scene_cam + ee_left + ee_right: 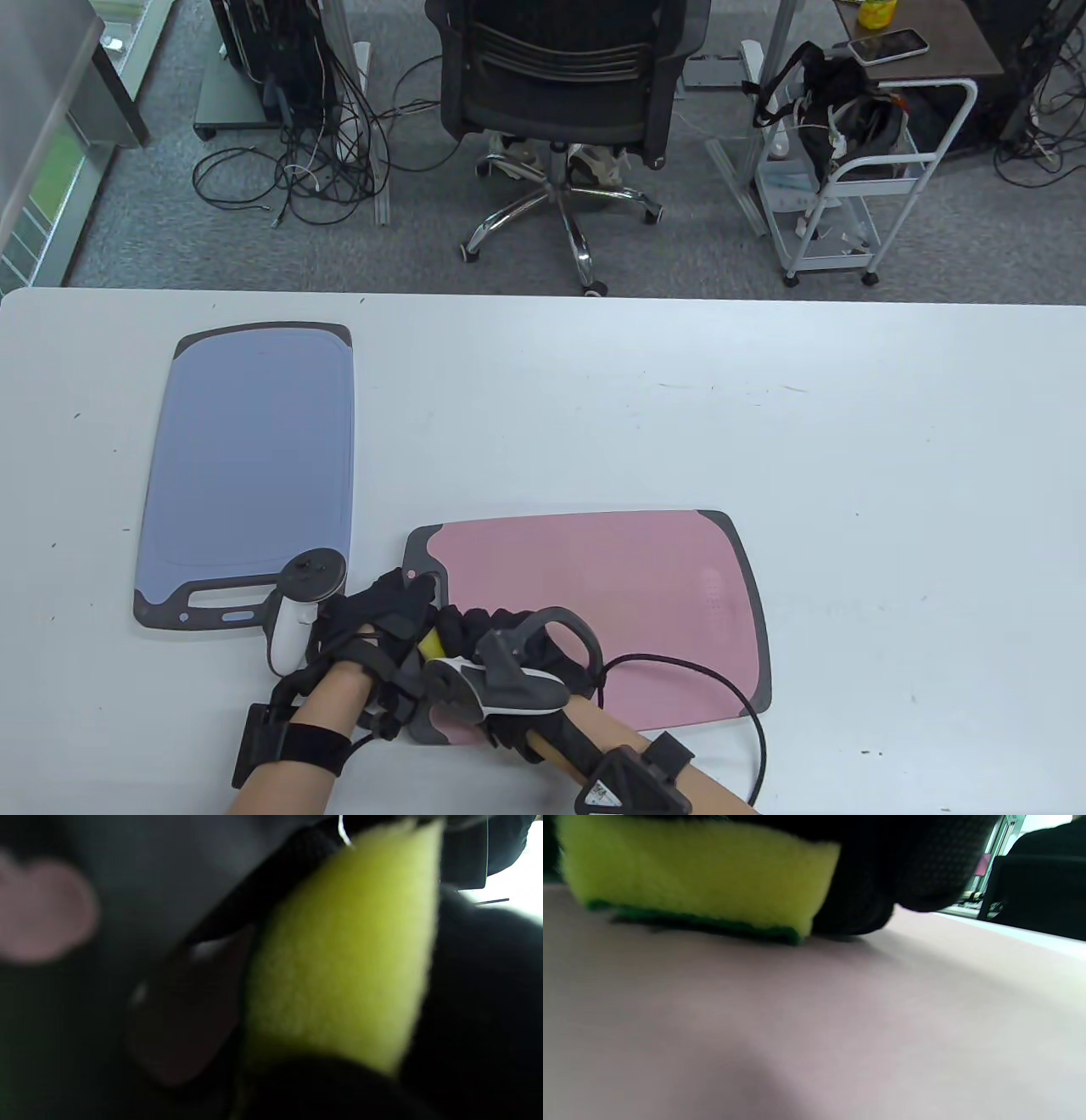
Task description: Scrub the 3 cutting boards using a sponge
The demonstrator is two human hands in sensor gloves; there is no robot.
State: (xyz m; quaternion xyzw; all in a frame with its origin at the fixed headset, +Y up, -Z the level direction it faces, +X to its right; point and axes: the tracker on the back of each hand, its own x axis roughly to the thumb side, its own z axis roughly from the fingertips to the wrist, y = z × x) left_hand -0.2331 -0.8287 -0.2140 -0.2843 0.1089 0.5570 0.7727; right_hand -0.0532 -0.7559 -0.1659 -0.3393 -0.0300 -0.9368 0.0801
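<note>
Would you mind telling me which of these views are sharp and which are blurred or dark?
Table view: evenly lit and sharp, pink cutting board and blue cutting board both crisp. Left wrist view: dark and badly out of focus, only the yellow sponge readable. Right wrist view: soft, the sponge's green layer on the pink board, background overexposed.

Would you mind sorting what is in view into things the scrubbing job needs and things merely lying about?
For the job: sponge, pink cutting board, blue cutting board.

Lying about: office chair, white cart, phone, floor cables.
</note>
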